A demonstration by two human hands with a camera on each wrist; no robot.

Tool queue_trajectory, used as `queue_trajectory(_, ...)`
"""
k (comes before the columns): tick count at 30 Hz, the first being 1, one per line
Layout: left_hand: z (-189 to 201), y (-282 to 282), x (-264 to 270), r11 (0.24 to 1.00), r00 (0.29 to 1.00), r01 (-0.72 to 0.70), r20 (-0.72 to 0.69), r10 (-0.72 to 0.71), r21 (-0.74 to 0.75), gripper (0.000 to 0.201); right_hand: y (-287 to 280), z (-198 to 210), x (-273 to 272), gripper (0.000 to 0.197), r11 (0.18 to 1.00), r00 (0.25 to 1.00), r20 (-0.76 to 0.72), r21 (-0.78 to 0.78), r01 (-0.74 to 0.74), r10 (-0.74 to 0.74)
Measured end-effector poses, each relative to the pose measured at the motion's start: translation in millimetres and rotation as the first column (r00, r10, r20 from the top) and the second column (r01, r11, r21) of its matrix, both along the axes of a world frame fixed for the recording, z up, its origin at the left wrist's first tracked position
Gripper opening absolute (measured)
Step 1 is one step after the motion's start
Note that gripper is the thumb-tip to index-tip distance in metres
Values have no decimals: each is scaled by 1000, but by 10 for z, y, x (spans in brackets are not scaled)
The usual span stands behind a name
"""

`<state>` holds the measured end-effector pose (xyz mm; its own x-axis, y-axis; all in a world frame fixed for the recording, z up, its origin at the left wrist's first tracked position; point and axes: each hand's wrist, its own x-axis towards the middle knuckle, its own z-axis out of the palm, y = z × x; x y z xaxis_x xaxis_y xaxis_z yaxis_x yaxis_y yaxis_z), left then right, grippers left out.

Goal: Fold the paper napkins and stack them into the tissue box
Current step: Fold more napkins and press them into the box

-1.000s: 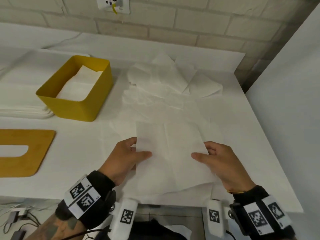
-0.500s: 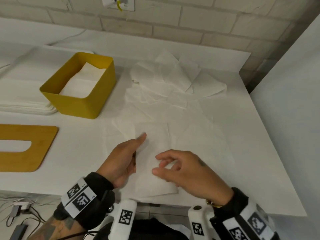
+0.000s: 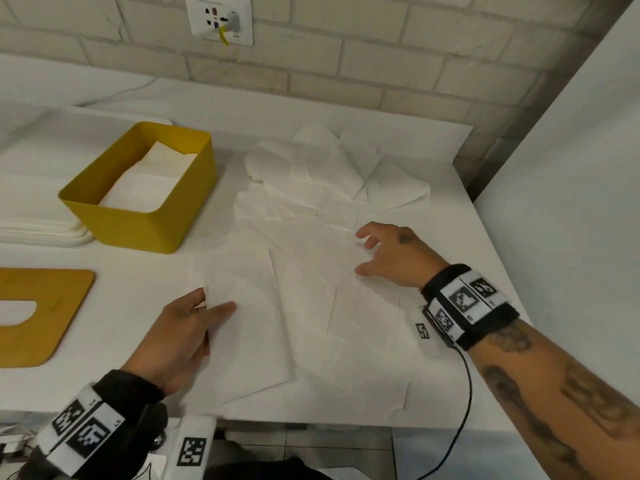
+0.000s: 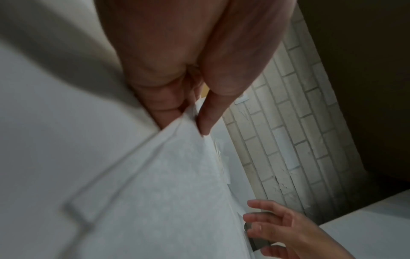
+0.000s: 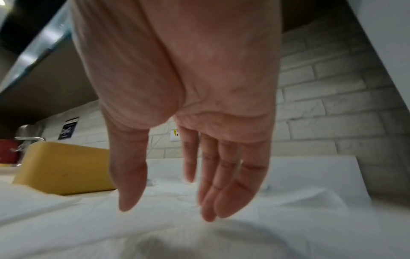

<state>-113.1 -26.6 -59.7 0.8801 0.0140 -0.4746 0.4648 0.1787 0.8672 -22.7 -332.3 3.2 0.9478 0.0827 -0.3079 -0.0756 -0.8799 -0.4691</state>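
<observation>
A folded white napkin (image 3: 247, 327) lies at the table's near edge; my left hand (image 3: 194, 320) pinches its left edge between thumb and fingers, as the left wrist view shows (image 4: 190, 122). My right hand (image 3: 377, 252) hovers open, fingers spread, over an unfolded napkin (image 3: 332, 258) farther right and back; the right wrist view shows the right hand (image 5: 177, 201) just above the paper, holding nothing. The yellow tissue box (image 3: 138, 216) stands at the back left with folded napkins (image 3: 145, 181) inside. A loose heap of napkins (image 3: 332, 168) lies behind.
A wooden lid with a slot (image 3: 38, 313) lies at the left near edge. A stack of white sheets (image 3: 38, 230) sits left of the box. The brick wall with a socket (image 3: 220, 19) is behind; a white panel (image 3: 571, 202) borders the table's right side.
My right hand let go of the folded napkin and reached right and back to the unfolded one. My left hand kept hold of the folded napkin, which has shifted a little left.
</observation>
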Motion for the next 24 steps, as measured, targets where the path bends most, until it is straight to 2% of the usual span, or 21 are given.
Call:
queue_trajectory(2, -9, -2, -3, 998, 1000, -6, -2, 6, -55, 23, 49, -18, 130, 72, 994, 994, -23, 13, 105, -105)
queue_trajectory(5, -20, -14, -23, 992, 1000, -25, 8, 26, -127, 23, 123, -57, 260, 75, 980, 979, -51, 3, 200, -199)
queue_trajectory(11, -9, -14, -38, 981, 998, -54, 10, 57, -188, 24, 297, -157, 343, 42, 967, 967, -62, 48, 249, -246)
queue_trajectory(17, -9, -4, -39, 980, 998, -53, 9, 56, -192, 26, 268, -223, 335, 63, 956, 954, -81, -66, 284, -289)
queue_trajectory(21, -12, -9, -27, 979, 999, -40, 16, 44, -201, 27, 284, -211, 282, 45, 951, 950, -62, 25, 307, -305)
queue_trajectory(24, -6, -11, -25, 977, 999, -40, 16, 44, -209, 26, 265, -207, 245, 27, 922, 940, -11, 189, 337, -341)
